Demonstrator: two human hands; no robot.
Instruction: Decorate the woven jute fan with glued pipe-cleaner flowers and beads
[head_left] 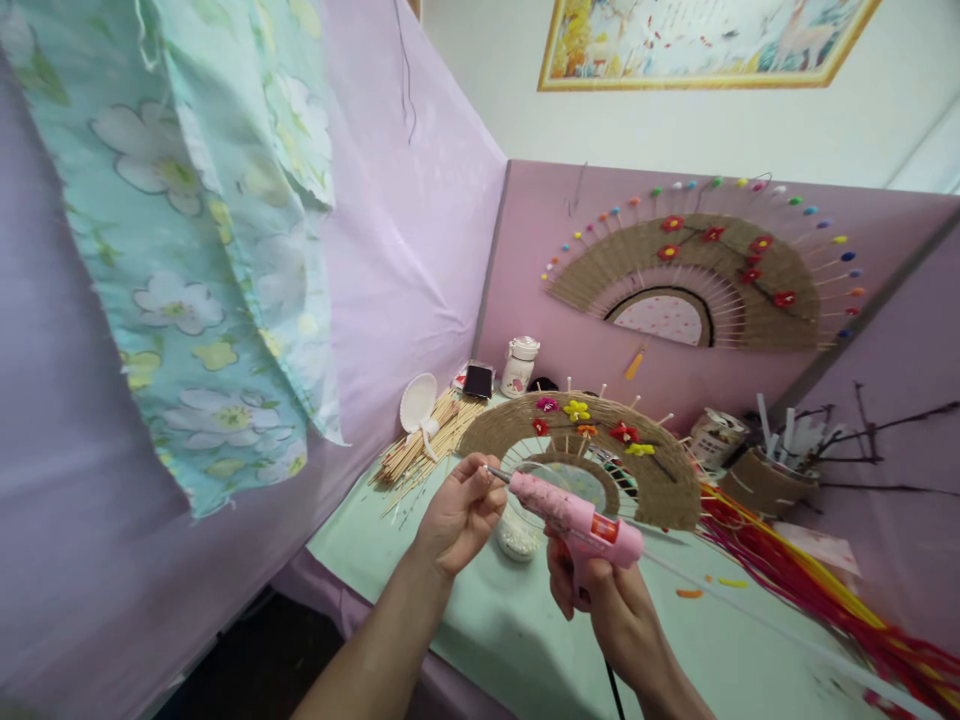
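My right hand is wrapped around the handle of a pink hot glue gun, with a long clear glue stick trailing from its back end. The metal nozzle points left, toward my left hand. Thumb and fingers of that hand are pinched together right at the nozzle tip; whatever they hold is too small to make out. Behind the gun stands a twine-wrapped fan decorated with red, yellow, pink and orange flowers. A clear container of white beads sits just below the nozzle.
Bamboo sticks lie at the back left beside a white jar. On the right are pipe cleaners and a holder with glue sticks. A larger finished fan hangs on the pink panel; floral cloth hangs left.
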